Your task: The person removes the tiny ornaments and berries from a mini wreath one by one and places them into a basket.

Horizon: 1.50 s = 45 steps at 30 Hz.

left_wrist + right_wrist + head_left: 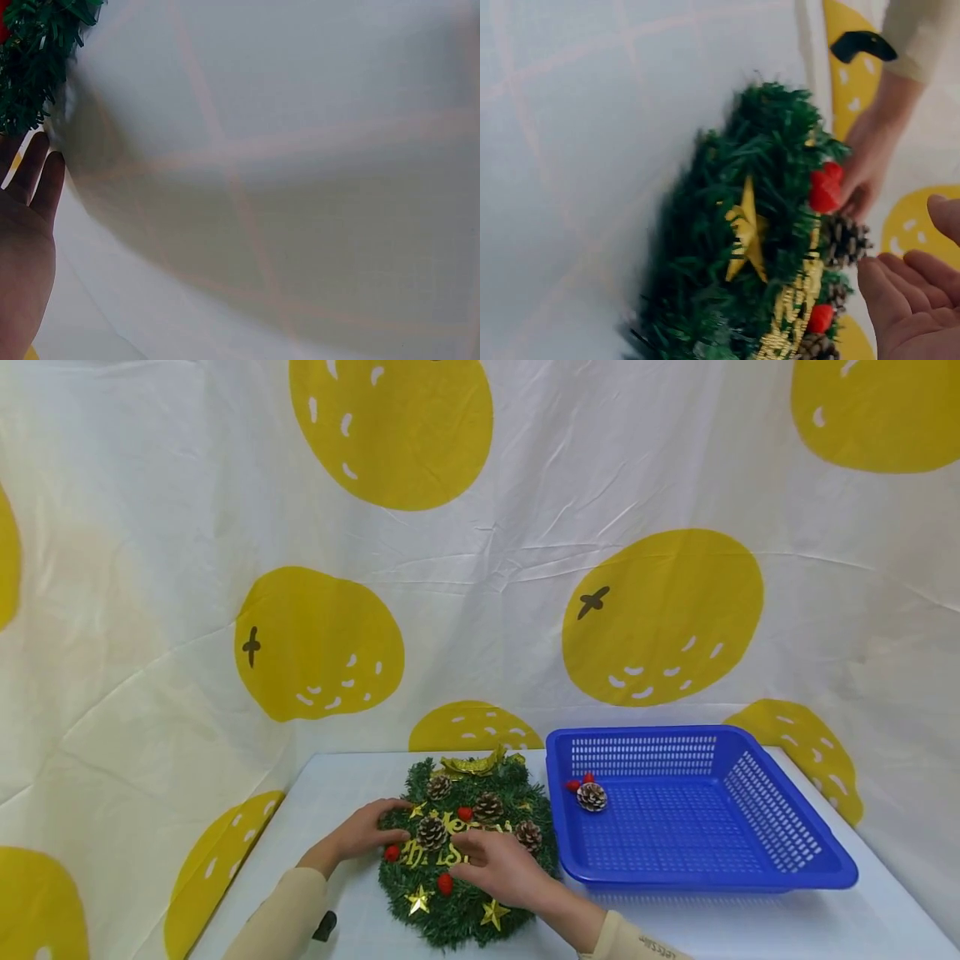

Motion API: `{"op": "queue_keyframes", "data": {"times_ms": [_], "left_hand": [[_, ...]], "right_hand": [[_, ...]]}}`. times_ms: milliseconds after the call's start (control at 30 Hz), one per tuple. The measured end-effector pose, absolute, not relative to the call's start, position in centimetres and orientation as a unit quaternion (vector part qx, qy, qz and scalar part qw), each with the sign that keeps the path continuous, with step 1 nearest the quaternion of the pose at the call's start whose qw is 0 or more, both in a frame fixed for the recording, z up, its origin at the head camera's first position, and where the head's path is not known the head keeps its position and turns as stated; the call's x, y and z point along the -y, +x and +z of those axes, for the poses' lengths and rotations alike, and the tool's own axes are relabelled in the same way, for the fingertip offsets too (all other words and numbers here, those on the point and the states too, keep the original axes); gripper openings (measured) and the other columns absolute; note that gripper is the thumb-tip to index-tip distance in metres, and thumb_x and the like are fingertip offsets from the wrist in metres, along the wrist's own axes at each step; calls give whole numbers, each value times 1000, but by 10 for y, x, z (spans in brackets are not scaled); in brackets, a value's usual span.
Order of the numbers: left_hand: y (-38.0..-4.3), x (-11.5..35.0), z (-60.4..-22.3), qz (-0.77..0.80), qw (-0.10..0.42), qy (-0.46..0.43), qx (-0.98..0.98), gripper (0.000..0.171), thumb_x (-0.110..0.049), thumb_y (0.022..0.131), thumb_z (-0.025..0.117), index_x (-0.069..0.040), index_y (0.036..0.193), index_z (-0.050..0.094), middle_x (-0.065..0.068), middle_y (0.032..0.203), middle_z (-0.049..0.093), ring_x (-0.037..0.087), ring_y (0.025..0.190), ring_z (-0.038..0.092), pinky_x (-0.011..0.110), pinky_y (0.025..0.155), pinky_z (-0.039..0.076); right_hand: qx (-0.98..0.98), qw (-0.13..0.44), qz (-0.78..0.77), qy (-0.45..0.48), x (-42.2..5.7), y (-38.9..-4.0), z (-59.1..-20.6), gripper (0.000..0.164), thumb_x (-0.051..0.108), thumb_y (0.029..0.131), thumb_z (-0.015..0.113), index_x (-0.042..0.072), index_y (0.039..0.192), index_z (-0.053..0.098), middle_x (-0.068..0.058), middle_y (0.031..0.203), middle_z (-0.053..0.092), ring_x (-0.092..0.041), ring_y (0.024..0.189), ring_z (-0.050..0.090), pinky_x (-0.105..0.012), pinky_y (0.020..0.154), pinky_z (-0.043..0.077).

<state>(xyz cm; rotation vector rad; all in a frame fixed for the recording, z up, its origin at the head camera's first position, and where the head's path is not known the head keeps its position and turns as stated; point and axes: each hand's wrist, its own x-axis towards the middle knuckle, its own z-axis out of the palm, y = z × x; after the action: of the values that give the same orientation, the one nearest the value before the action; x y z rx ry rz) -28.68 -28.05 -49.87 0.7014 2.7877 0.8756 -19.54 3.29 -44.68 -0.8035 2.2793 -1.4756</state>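
A green Christmas wreath lies on the table, decorated with pine cones, red berries, gold stars and gold lettering. A gold bow sits at its far end. My left hand rests at the wreath's left edge, its fingers extended over the greenery; the left wrist view shows its straight fingers beside the fringe. Over the middle right of the wreath hovers my right hand, fingers loosely bent and nothing between them.
To the right stands a blue plastic basket with perforated sides. In its left corner are a loose pine cone and red berries. A white curtain with yellow fruit prints hangs behind the white table.
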Motion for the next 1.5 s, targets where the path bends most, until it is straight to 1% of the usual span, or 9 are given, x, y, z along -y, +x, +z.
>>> {"op": "queue_keyframes", "data": {"times_ms": [200, 567, 800, 967, 1067, 1200, 1300, 1367, 1500], "left_hand": [[-286, 281, -498, 296, 69, 231, -924, 56, -42, 91, 68, -10, 135, 56, 17, 137, 54, 42, 128, 46, 62, 102, 37], [-286, 280, -496, 292, 66, 228, -926, 55, -43, 91, 68, -11, 134, 57, 16, 137, 54, 41, 128, 47, 62, 102, 37], [-285, 280, -495, 293, 65, 230, -926, 56, -43, 91, 68, -10, 135, 56, 17, 137, 53, 42, 128, 47, 62, 102, 37], [-285, 279, -495, 298, 66, 230, -924, 56, -43, 91, 68, -9, 135, 56, 17, 137, 53, 42, 128, 47, 62, 102, 37], [-285, 279, -495, 296, 67, 231, -924, 56, -43, 91, 68, -9, 135, 56, 17, 137, 53, 42, 128, 46, 62, 102, 37], [-285, 279, -495, 292, 65, 229, -926, 56, -43, 91, 68, -10, 135, 56, 17, 137, 53, 41, 128, 46, 62, 103, 37], [-285, 279, -495, 293, 66, 229, -926, 56, -43, 91, 68, -10, 135, 56, 17, 138, 53, 41, 129, 46, 61, 103, 37], [-284, 279, -495, 296, 67, 229, -925, 56, -42, 91, 68, -9, 135, 56, 17, 138, 53, 42, 129, 46, 62, 103, 36], [-284, 278, -496, 296, 67, 230, -925, 56, -42, 91, 68, -9, 135, 56, 17, 137, 53, 42, 129, 46, 62, 103, 36]], "right_hand": [[-824, 153, -468, -282, -25, -198, -459, 45, 29, 93, 68, 7, 131, 62, -9, 126, 64, -25, 112, 63, -34, 86, 53], [-827, 156, -464, -277, -19, -199, -468, 43, 27, 93, 69, 6, 130, 63, -8, 125, 66, -21, 109, 65, -30, 85, 54], [-827, 154, -462, -281, -15, -199, -473, 38, 26, 92, 70, 7, 125, 66, -4, 117, 69, -12, 100, 66, -28, 80, 54], [-824, 156, -467, -280, -14, -198, -472, 36, 24, 93, 69, 7, 125, 66, -4, 117, 69, -12, 99, 66, -28, 80, 54], [-826, 146, -468, -277, -15, -199, -470, 36, 25, 93, 69, 7, 124, 67, -5, 117, 69, -12, 99, 66, -28, 79, 54], [-827, 130, -473, -275, -16, -200, -468, 36, 24, 93, 69, 7, 124, 66, -7, 118, 68, -15, 101, 66, -28, 79, 54], [-826, 129, -479, -269, -16, -201, -469, 36, 24, 92, 69, 7, 124, 66, -8, 119, 68, -17, 102, 66, -29, 79, 54], [-827, 128, -478, -266, -15, -201, -471, 37, 24, 92, 70, 7, 124, 66, -7, 118, 68, -16, 101, 66, -29, 79, 54], [-833, 116, -469, -271, -11, -202, -475, 37, 25, 92, 70, 7, 124, 67, -3, 110, 69, -8, 94, 65, -27, 75, 54]]}}
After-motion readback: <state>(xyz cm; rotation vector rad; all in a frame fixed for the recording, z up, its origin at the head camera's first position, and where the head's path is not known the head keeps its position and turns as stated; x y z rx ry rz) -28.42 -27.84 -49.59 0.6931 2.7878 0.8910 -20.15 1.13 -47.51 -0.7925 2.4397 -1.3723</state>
